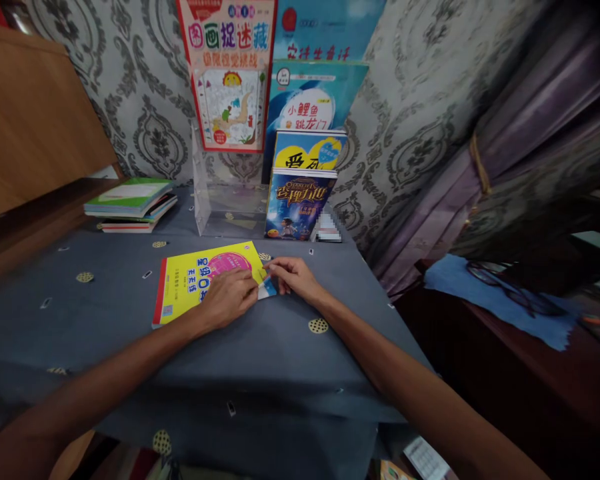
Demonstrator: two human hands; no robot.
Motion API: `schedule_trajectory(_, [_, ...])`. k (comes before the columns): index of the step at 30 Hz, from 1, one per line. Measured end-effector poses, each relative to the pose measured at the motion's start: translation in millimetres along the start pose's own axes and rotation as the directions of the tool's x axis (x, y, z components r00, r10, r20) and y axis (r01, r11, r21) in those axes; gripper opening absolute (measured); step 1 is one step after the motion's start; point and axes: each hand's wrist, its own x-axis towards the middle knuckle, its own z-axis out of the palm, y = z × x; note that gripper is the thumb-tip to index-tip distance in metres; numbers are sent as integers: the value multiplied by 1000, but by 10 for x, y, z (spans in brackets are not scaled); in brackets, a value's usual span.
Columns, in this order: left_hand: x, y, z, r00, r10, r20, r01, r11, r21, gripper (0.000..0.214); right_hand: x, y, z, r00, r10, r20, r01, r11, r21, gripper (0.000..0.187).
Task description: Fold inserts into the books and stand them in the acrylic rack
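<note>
A yellow workbook [180,280] with a red spine and a pink circle on its cover lies closed on the cloth-covered table. My left hand [231,295] rests on the cover's right part, its fingers stretched out and pressed lightly down. At the book's right edge is my right hand [295,277], with thumb and forefinger pinched at the cover's edge and the other fingers curled under. Behind the book stands a clear acrylic rack [203,200]. In front of the rack's right part leans a dark blue book [297,207].
Stacked books [135,200] lie at the table's back left. A red-bordered picture book [233,80] and teal books [313,93] stand upright against the patterned wall. On the right, glasses [515,287] lie on a blue cloth [455,280]. The grey-blue tablecloth [110,293] hangs over the front edge.
</note>
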Motion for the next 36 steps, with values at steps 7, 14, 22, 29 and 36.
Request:
schedule_trajectory(7, [-37, 20, 54, 998, 60, -2, -59, 993, 107, 23, -35, -44, -6, 999, -20, 40, 23, 996, -90, 39])
schedule_trajectory(14, [-85, 32, 72, 992, 123, 6, -123, 982, 145, 23, -168, -236, 26, 986, -127, 108, 160, 896, -413, 31])
schedule_trajectory(22, [58, -522, -256, 976, -170, 134, 150, 977, 149, 33, -220, -334, 47, 989, -100, 107, 140, 858, -494, 30])
schedule_trajectory(29, [-155, -1102, -481, 860, -468, 204, 427, 878, 215, 45, -222, -346, 52, 995, 16, 96, 31, 884, -467, 30])
schedule_trajectory(36, [-197, -999, -595, 812, -540, 221, 462, 826, 324, 42, -86, -370, -30, 997, -33, 71, 74, 702, -708, 29])
